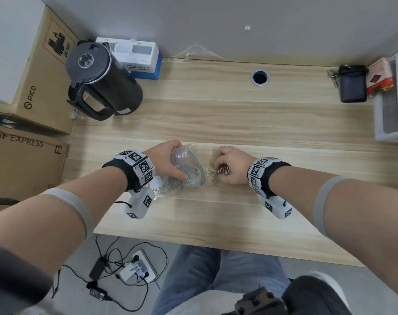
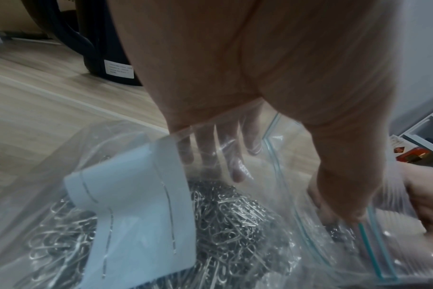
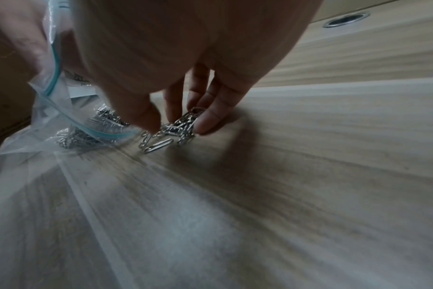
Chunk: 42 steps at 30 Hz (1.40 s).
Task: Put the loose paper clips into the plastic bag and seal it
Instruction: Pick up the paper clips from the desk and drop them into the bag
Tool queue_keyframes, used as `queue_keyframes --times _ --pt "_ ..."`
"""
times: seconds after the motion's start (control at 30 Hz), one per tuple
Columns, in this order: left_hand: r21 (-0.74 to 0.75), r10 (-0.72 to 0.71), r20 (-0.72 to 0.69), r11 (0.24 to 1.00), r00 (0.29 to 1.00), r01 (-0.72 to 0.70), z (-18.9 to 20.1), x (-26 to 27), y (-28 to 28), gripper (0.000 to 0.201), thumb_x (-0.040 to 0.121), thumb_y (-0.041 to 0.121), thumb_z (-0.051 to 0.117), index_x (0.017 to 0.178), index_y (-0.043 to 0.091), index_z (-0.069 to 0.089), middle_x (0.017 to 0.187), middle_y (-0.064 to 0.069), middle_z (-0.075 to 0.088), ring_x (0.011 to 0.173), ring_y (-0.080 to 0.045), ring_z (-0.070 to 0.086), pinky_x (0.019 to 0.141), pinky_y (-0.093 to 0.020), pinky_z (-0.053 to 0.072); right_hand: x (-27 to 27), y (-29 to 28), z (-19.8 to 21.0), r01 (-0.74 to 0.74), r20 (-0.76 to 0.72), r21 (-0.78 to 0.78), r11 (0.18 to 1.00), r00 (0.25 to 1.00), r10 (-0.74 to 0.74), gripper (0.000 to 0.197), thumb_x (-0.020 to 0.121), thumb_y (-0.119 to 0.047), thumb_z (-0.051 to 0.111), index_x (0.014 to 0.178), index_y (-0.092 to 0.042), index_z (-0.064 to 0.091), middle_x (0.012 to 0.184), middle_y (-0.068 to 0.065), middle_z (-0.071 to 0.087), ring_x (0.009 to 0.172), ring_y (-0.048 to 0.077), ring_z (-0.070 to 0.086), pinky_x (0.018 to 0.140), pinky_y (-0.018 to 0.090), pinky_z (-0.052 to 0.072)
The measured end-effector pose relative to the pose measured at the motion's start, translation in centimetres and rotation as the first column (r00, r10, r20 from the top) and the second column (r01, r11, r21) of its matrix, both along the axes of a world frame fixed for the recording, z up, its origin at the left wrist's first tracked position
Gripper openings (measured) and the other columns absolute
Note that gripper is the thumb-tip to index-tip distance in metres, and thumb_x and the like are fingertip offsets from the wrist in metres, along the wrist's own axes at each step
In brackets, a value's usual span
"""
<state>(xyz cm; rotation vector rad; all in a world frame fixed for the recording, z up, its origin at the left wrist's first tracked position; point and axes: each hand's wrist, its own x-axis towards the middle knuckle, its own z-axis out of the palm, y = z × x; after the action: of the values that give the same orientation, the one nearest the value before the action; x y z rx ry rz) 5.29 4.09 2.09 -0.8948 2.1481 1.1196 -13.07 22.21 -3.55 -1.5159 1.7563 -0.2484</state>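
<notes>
A clear plastic bag (image 1: pixel 189 167) with a teal zip strip lies on the wooden desk (image 1: pixel 216 114), its mouth held wide toward the right. My left hand (image 1: pixel 168 160) grips the mouth: thumb (image 2: pixel 354 195) on the near rim, fingers (image 2: pixel 235 156) behind the plastic. Many silver paper clips (image 2: pixel 223 224) and a white slip (image 2: pixel 141 195) lie inside. Just right of the mouth, a small heap of loose paper clips (image 1: pixel 216 172) sits on the desk. My right hand (image 1: pixel 229 164) pinches a bunch of these clips (image 3: pixel 181 125) between thumb and fingers; a few clips (image 3: pixel 156 145) lie flat beneath.
A black kettle (image 1: pixel 102 80) stands at the back left beside cardboard boxes (image 1: pixel 34 92) and a white-blue box (image 1: pixel 136 55). A cable hole (image 1: pixel 260 77) is at the back middle. A black case (image 1: pixel 352 85), a red pack and a white drawer unit (image 1: pixel 393 98) stand at the right.
</notes>
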Motion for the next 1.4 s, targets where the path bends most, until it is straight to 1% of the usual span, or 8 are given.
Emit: queue_keyframes --times 0.23,0.5,0.63,0.87,1.03,1.23,1.33,1.4 --pt "-0.014 -0.004 0.000 1.000 1.000 0.004 -0.1 -0.1 0.1 0.067 0.058 0.041 0.096 0.107 0.024 0.053 0.101 0.002 0.068 0.093 -0.021 0.068 0.083 -0.043 0.057 -0.1 -0.1 -0.2 -0.070 -0.038 0.042 0.997 0.997 0.071 0.053 0.062 -0.038 0.087 0.107 -0.019 0.065 0.110 0.001 0.047 0.100 0.021 0.044 0.088 0.032 0.042" --pt "-0.016 0.011 0.003 1.000 1.000 -0.011 -0.2 0.0 0.1 0.076 0.039 0.063 0.086 0.100 0.034 0.051 0.101 0.004 0.067 0.092 -0.019 0.067 0.086 -0.048 0.057 0.0 0.1 -0.2 -0.023 -0.030 -0.010 1.000 0.999 0.023 0.023 0.085 -0.023 0.073 0.108 -0.019 0.072 0.104 -0.001 0.047 0.104 0.024 0.047 0.094 0.033 0.041" --pt "-0.004 0.015 -0.006 1.000 1.000 -0.015 -0.2 0.1 0.2 0.075 0.039 0.062 0.087 0.099 0.033 0.051 0.101 0.003 0.068 0.092 -0.020 0.068 0.086 -0.049 0.057 -0.2 0.4 -0.4 0.023 0.002 -0.022 0.999 1.000 -0.022 0.018 0.086 -0.012 0.068 0.102 -0.015 0.075 0.107 0.004 0.055 0.104 0.026 0.051 0.093 0.034 0.043" --pt "-0.001 0.018 -0.006 1.000 1.000 -0.018 0.0 0.0 0.2 0.077 0.040 0.062 0.086 0.102 0.031 0.052 0.100 0.003 0.069 0.091 -0.020 0.068 0.085 -0.048 0.058 0.0 0.0 -0.1 0.076 0.061 -0.005 0.997 0.995 -0.076 0.021 0.082 0.001 0.063 0.094 -0.010 0.076 0.101 0.005 0.063 0.095 0.020 0.055 0.083 0.022 0.038" --pt "-0.011 0.007 0.004 1.000 1.000 -0.007 0.0 -0.1 0.3 0.077 0.040 0.062 0.086 0.103 0.031 0.052 0.102 0.003 0.068 0.093 -0.019 0.068 0.086 -0.048 0.057 0.0 -0.2 0.2 0.094 0.057 0.004 0.996 0.994 -0.094 0.023 0.080 0.003 0.062 0.091 -0.009 0.077 0.098 0.004 0.071 0.094 0.021 0.063 0.080 0.018 0.039" --pt "-0.014 -0.005 0.001 1.000 1.000 0.005 -0.2 -0.1 0.2 0.074 0.040 0.062 0.086 0.099 0.036 0.050 0.102 0.005 0.067 0.093 -0.017 0.066 0.086 -0.045 0.057 -0.8 -0.3 1.1 0.157 0.075 0.059 0.986 0.984 -0.161 0.019 0.084 -0.003 0.065 0.093 -0.013 0.078 0.096 0.000 0.074 0.083 0.011 0.063 0.078 0.018 0.047" --pt "-0.015 -0.012 -0.002 1.000 1.000 0.012 -0.3 -0.1 0.1 0.075 0.045 0.055 0.092 0.104 0.033 0.050 0.103 0.006 0.067 0.094 -0.016 0.066 0.087 -0.044 0.057 -1.2 -1.0 2.2 0.197 0.096 0.070 0.978 0.975 -0.203 0.015 0.083 -0.007 0.069 0.093 -0.014 0.078 0.092 -0.003 0.073 0.078 0.008 0.061 0.078 0.020 0.050" --pt "-0.019 -0.015 -0.007 1.000 1.000 0.015 -0.4 -0.2 0.1 0.074 0.049 0.048 0.095 0.106 0.031 0.051 0.103 0.005 0.067 0.094 -0.015 0.066 0.088 -0.044 0.057 -1.3 -1.8 3.2 0.221 0.131 0.066 0.973 0.965 -0.227 0.012 0.082 -0.010 0.073 0.091 -0.015 0.078 0.083 -0.009 0.070 0.073 0.005 0.060 0.070 0.013 0.046"
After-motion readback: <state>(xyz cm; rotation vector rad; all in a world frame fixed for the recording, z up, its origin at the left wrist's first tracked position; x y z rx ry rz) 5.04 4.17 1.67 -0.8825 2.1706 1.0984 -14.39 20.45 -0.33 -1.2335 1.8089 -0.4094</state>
